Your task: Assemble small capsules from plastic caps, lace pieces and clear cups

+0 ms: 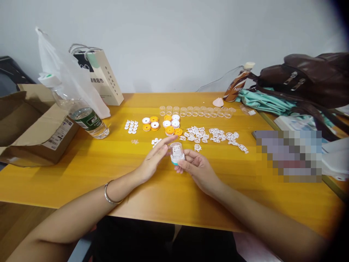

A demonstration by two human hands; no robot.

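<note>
Object: a small clear-capped container (177, 154), held just above the worktop (163, 203) on the wearer's side of the loose parts. Its transparent cap was uppermost and its white base, with a turquoise lower band, was underneath; white openwork matter showed inside the cap. The long axis ran near upright, cap end up.

Right hand (201, 170): the nearer of the two, in firm contact. Its fingers were clamped on the base from the right, the thumb on the wearer's side and other fingertips showing beneath. The cap stood free above this grip.

Left hand (153, 163): on the opposite side, palm turned toward the container, fingers extended and not closed on anything. The container lay just to the right of the left thumb; the upper fingertips reached to about the height of the cap's top. Whether any of them touched the cap could not be told from this one view.

Key relation: container between the hands, base in the right fingers, cap side facing the left palm across at most a narrow gap.

Beyond the hands: orange and white discs (169, 130) directly behind, white openwork pieces (197, 147) to the right, and a row of clear cups (196, 111) farther back.
</note>
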